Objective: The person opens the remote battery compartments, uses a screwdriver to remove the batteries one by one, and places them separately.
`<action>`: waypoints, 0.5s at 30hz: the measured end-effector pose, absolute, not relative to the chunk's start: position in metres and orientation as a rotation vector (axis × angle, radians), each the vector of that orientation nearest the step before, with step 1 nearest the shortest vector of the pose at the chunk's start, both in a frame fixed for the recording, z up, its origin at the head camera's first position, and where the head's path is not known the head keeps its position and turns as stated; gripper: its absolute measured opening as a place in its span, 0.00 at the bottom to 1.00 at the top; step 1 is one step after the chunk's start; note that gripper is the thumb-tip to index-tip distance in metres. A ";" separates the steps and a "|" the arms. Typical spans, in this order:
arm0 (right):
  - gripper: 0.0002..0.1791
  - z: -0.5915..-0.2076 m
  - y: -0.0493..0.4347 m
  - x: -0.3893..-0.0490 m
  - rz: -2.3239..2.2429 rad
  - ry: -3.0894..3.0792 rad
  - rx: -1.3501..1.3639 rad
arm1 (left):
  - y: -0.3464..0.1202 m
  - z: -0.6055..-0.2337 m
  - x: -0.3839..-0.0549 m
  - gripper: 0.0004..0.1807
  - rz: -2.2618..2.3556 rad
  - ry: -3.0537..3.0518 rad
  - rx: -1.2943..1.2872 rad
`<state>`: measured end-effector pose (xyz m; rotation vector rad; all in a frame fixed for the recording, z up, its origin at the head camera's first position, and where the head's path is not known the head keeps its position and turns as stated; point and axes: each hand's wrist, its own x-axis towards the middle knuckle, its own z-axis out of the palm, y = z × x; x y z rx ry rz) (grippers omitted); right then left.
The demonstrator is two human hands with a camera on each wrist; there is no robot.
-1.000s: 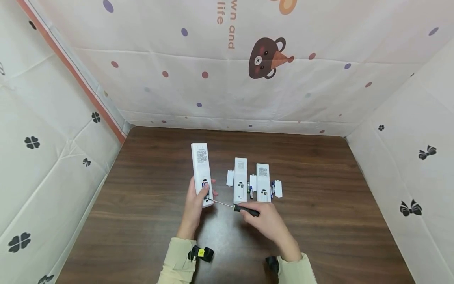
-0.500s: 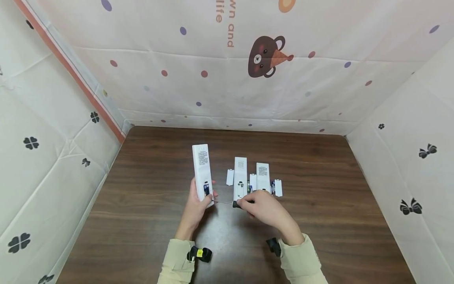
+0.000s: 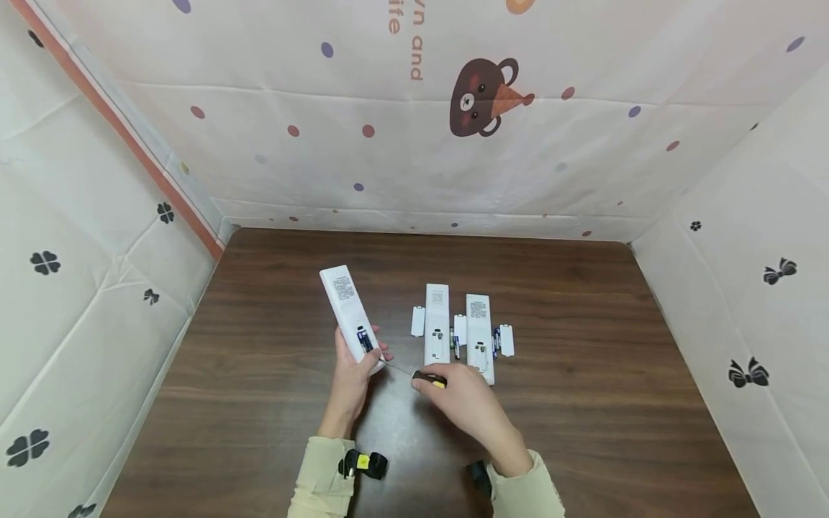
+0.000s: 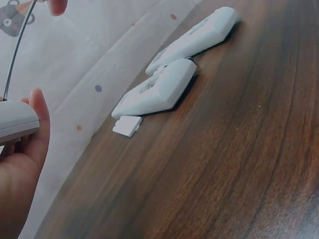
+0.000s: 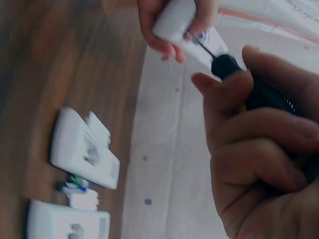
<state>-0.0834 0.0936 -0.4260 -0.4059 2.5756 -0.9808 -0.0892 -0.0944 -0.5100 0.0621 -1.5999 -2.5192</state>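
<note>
My left hand (image 3: 350, 379) grips a white remote control (image 3: 346, 306) by its lower end, back side up. Its battery compartment is uncovered, with dark batteries (image 3: 365, 340) inside, and the thumb lies just below them. In my right hand (image 3: 468, 403) is a screwdriver (image 3: 427, 378) with a dark and yellow handle. The fingers curl round that handle in the right wrist view, and the thin metal shaft (image 5: 203, 46) reaches to the remote's lower end. Whether the tip touches a battery or the casing is hidden by the left thumb.
Two more white remotes, one nearer (image 3: 437, 316) and one farther right (image 3: 479, 334), lie back up on the brown table (image 3: 272, 403) with uncovered compartments. Loose covers (image 3: 417, 321) and batteries (image 3: 496, 342) lie beside them. Patterned cloth walls (image 3: 324, 165) bound the table behind and at the sides.
The held remote has tilted, its top end swinging left. My right hand first rolled over the screwdriver handle, then turned back and shifted slightly left and down. The left thumb slid down off the batteries.
</note>
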 end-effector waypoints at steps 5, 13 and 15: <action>0.19 -0.433 0.090 -0.076 -1.001 2.651 -0.406 | -0.101 -0.558 -0.098 0.41 -2.500 -1.504 -0.031; 0.18 -0.437 0.087 -0.071 -1.039 2.717 -0.397 | -0.107 -0.579 -0.101 0.43 -2.562 -1.429 0.063; 0.18 -0.437 0.086 -0.071 -1.041 2.725 -0.407 | -0.107 -0.579 -0.100 0.42 -2.561 -1.433 0.064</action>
